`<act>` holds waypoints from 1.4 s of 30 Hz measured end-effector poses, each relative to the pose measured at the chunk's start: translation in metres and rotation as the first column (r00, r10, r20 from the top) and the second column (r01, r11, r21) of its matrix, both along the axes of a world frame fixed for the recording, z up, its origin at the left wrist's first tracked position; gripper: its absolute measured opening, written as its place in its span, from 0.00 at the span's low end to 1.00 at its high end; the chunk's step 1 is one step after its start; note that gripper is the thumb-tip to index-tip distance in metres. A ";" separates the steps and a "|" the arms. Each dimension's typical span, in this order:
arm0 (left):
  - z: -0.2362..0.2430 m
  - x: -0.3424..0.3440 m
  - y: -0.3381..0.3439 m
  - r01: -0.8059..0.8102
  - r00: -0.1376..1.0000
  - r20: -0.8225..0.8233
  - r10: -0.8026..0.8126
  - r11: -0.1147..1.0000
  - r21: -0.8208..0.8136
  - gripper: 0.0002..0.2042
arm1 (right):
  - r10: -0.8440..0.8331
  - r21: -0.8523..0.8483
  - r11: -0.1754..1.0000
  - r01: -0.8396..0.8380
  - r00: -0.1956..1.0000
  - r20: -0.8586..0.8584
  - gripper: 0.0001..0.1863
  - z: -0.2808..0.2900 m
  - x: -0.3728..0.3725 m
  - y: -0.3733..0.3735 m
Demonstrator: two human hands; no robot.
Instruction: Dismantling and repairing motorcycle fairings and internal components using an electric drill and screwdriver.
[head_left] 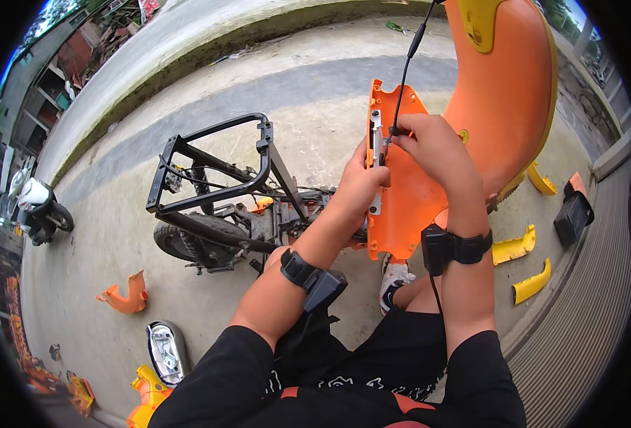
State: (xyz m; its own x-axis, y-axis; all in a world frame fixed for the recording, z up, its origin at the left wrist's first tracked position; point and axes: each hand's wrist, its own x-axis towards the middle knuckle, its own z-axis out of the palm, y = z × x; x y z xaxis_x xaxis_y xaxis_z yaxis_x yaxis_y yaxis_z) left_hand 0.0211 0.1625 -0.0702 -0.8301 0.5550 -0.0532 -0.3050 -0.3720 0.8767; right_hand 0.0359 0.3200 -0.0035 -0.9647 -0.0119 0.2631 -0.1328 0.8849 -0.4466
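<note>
An orange plastic scooter panel (399, 232) stands upright in front of me, beside the large curved orange front body (505, 93). My left hand (363, 184) is closed on the panel's left edge, thumb lying over a silver metal bracket (376, 130) fixed along it. At the bracket, my right hand (435, 148) pinches the lower end of a black cable (404, 78), which runs up past the top of the view. The fingertips partly hide the cable end, so I cannot tell whether it is hooked into the bracket.
The stripped scooter's black frame (215, 189) and rear wheel (176, 242) are on the left. An orange part (125, 292) and a headlight (166, 351) lie on the concrete. Yellow strips (515, 247) and a black box (574, 217) lie right, near a ribbed shutter (587, 285).
</note>
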 end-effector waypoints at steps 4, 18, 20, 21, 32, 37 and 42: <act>0.009 0.005 -0.002 -0.012 0.999 0.033 0.012 1.000 -0.009 0.27 | -0.011 -0.027 1.000 0.011 1.000 0.009 0.09 -0.003 -0.001 0.001; -0.002 0.000 0.001 -0.002 0.999 -0.052 -0.002 0.997 -0.083 0.30 | -0.070 0.116 0.991 0.066 0.997 0.031 0.10 -0.009 -0.005 -0.004; -0.004 0.000 0.002 -0.012 0.997 -0.075 0.006 0.997 -0.079 0.32 | -0.088 0.169 0.982 0.082 0.996 0.027 0.10 -0.008 -0.004 -0.007; -0.004 0.000 0.001 -0.012 0.997 -0.075 0.006 0.997 -0.079 0.32 | -0.116 0.189 0.976 0.107 0.993 0.034 0.10 -0.008 -0.003 -0.008; 0.003 -0.001 -0.005 -0.024 0.997 -0.075 0.018 0.997 -0.067 0.34 | -0.120 0.089 0.990 0.112 0.989 0.087 0.10 -0.011 -0.005 -0.006; 0.005 0.000 -0.004 -0.018 0.999 -0.032 0.017 0.999 -0.040 0.30 | -0.013 0.004 1.000 0.013 1.000 0.001 0.06 -0.008 -0.004 0.000; 0.005 0.000 -0.005 -0.020 1.000 0.015 0.020 0.999 -0.033 0.28 | 0.039 -0.024 0.999 -0.039 0.999 -0.001 0.08 -0.010 -0.005 0.001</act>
State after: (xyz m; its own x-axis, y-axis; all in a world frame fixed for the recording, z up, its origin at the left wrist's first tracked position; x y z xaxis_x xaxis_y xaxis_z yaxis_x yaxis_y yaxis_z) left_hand 0.0214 0.1576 -0.0656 -0.8400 0.5360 -0.0841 -0.3116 -0.3497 0.8835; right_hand 0.0304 0.3213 -0.0131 -0.9635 -0.0433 0.2641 -0.1672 0.8678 -0.4679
